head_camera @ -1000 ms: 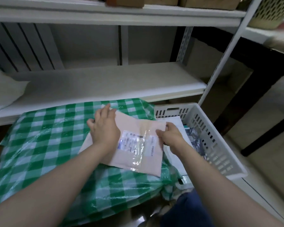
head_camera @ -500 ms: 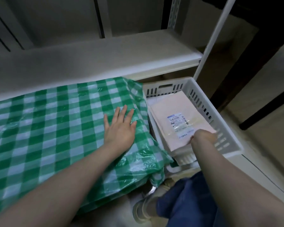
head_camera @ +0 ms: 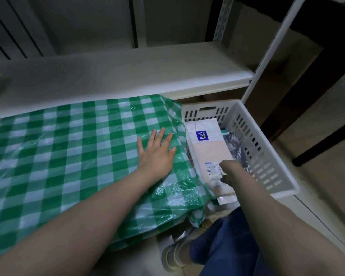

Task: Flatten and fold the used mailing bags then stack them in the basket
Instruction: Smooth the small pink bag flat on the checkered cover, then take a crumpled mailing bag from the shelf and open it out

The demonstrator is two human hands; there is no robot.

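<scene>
A folded pink mailing bag (head_camera: 209, 152) with a white shipping label lies in the white slotted basket (head_camera: 271, 148), on top of a white bag with a blue HLA logo (head_camera: 205, 126). A crinkled silvery bag (head_camera: 235, 145) shows along the basket's right side. My right hand (head_camera: 230, 172) reaches into the basket, its fingers curled down on the pink bag beside the label; the fingertips are hidden. My left hand (head_camera: 157, 154) rests flat, fingers spread, on the green checked plastic cloth (head_camera: 68, 146) just left of the basket.
A white shelf board (head_camera: 127, 72) runs behind the cloth, with a white perforated upright (head_camera: 267, 56) at its right end. A dark table leg (head_camera: 327, 144) stands to the right. My knee in blue jeans (head_camera: 223, 246) and a shoe (head_camera: 173, 257) are below the basket.
The pink bag went from the checked cloth, under both hands, into the basket in my right hand and now lies lower and nearer. My left hand stayed flat on the cloth.
</scene>
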